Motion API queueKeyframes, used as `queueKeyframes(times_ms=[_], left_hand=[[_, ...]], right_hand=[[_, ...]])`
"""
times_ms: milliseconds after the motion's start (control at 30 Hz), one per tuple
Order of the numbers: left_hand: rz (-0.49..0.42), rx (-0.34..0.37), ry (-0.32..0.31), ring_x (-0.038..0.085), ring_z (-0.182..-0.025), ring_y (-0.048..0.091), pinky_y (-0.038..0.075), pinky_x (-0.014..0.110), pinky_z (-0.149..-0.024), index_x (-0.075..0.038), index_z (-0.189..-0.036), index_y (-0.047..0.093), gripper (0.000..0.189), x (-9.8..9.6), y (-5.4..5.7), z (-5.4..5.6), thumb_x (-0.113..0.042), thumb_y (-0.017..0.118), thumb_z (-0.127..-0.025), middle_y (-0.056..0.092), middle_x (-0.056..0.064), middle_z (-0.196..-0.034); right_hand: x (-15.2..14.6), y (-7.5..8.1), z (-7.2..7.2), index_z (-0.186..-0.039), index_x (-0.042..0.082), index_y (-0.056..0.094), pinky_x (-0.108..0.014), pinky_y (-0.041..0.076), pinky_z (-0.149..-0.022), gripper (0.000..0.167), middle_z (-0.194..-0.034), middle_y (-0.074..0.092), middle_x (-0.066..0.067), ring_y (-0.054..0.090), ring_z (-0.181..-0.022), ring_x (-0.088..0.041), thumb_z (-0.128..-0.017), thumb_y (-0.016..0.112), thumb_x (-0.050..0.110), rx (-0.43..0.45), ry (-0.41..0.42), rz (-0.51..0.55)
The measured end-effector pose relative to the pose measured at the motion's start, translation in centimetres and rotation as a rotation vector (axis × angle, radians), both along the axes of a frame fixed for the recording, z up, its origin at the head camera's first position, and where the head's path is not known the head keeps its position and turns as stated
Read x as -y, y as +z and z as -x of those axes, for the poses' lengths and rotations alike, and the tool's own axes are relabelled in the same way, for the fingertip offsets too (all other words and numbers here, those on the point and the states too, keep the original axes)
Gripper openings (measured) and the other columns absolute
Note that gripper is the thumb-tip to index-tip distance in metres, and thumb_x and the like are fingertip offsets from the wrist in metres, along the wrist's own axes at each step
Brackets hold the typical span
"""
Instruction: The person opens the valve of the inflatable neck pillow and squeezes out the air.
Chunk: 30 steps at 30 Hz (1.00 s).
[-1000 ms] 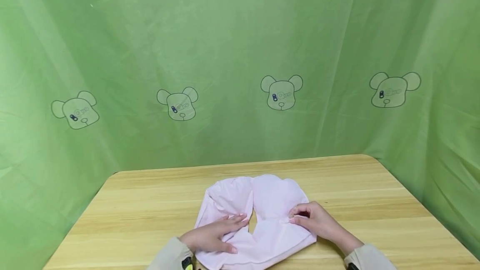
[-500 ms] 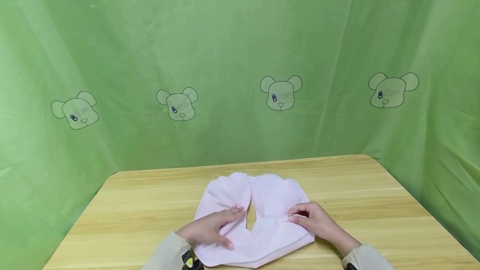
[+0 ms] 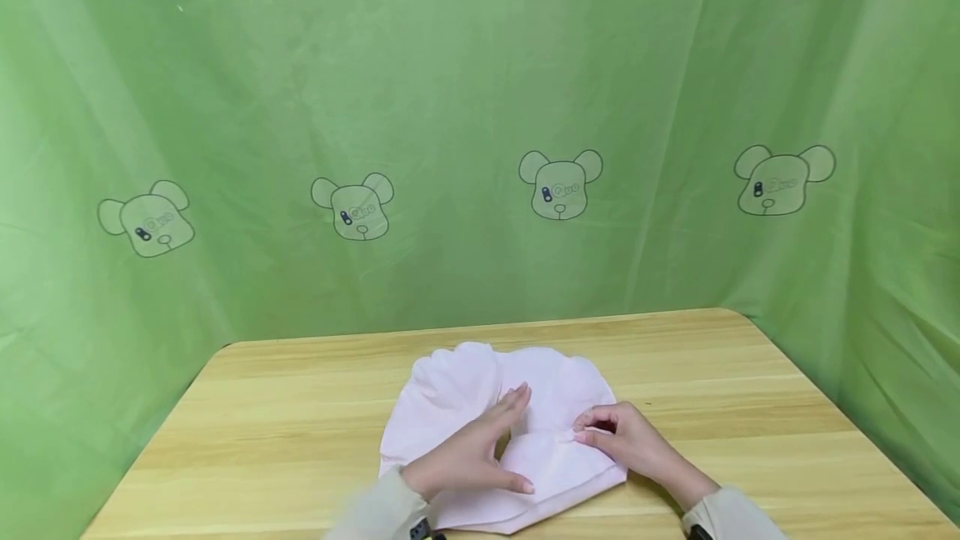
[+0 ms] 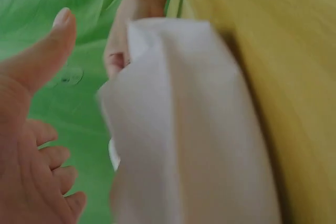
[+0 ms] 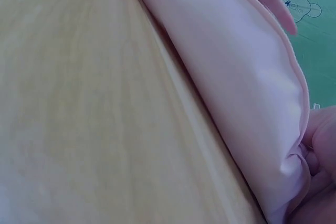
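A pale pink, softly puffed cloth piece (image 3: 558, 386) with a scalloped far edge and a narrow slit in its middle lies on the wooden table. My left hand (image 3: 472, 452) is over its centre, thumb spread from straightened fingers and partly covering the slit. In the left wrist view that hand (image 4: 31, 129) shows its thumb raised beside the cloth (image 4: 205, 119). On the right side, my right hand (image 3: 633, 444) pinches the cloth between thumb and fingers near the edge. The right wrist view shows the cloth (image 5: 236, 72) puckered where the right hand (image 5: 323, 182) grips it.
The wooden table (image 3: 277, 423) stretches to both sides of the cloth and behind it. Green fabric walls (image 3: 450, 90) printed with bear heads enclose the table at the back and sides. Dark wrist straps show at both cuffs.
My left hand has moved rightward from the cloth's left part to over the central slit. The left part now lies smoother and fuller. My right hand keeps its pinch in nearly the same place.
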<state>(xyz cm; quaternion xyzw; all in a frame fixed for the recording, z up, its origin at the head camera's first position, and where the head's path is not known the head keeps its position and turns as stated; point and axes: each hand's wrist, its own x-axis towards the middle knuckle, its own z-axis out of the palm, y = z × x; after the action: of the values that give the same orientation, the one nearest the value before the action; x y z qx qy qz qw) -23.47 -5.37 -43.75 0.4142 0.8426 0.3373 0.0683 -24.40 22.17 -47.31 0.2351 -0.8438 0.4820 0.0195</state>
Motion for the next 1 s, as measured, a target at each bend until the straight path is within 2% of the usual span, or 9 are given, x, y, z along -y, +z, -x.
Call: queueKeyframes(times_ms=[167,333,700,1000], left_hand=[[0.060,-0.076,0.039,0.029,-0.143,0.008,0.014,0.049,-0.113,-0.009,-0.151,0.005,0.116,-2.2,-1.0,0.5,-0.047,0.078,-0.071,0.002,0.011,-0.158],[0.101,-0.093,0.081,0.028,-0.144,0.007,0.014,0.048,-0.114,-0.008,-0.152,0.004,0.120,-3.5,-1.6,1.6,-0.053,0.077,-0.068,0.001,0.009,-0.158],[0.115,-0.013,0.059,0.024,-0.144,0.000,0.010,0.045,-0.115,-0.010,-0.152,0.003,0.119,-5.8,-2.3,3.8,-0.048,0.080,-0.069,-0.003,0.006,-0.158],[0.142,0.130,0.037,0.015,-0.144,-0.002,0.005,0.042,-0.116,-0.014,-0.152,0.001,0.114,-6.5,-3.1,4.3,-0.046,0.077,-0.073,-0.004,-0.002,-0.158]], right_hand=[[0.1,0.1,-0.1,-0.086,0.007,0.072,-0.020,0.049,-0.078,0.009,-0.087,0.070,-0.001,0.058,-0.083,0.000,-0.085,0.069,0.016,-0.016,0.006,0.004],[0.1,-0.1,0.0,-0.086,0.007,0.072,-0.020,0.049,-0.078,0.010,-0.088,0.070,-0.002,0.058,-0.084,0.000,-0.084,0.070,0.017,-0.018,0.017,0.012],[-0.3,-0.6,0.2,-0.087,0.006,0.071,-0.018,0.049,-0.076,0.005,-0.086,0.070,-0.004,0.059,-0.083,0.001,-0.086,0.067,0.009,-0.071,0.083,0.051],[-0.4,-0.6,0.2,-0.087,0.006,0.071,-0.018,0.050,-0.076,0.006,-0.086,0.070,-0.003,0.059,-0.084,0.001,-0.086,0.067,0.009,-0.074,0.091,0.038]])
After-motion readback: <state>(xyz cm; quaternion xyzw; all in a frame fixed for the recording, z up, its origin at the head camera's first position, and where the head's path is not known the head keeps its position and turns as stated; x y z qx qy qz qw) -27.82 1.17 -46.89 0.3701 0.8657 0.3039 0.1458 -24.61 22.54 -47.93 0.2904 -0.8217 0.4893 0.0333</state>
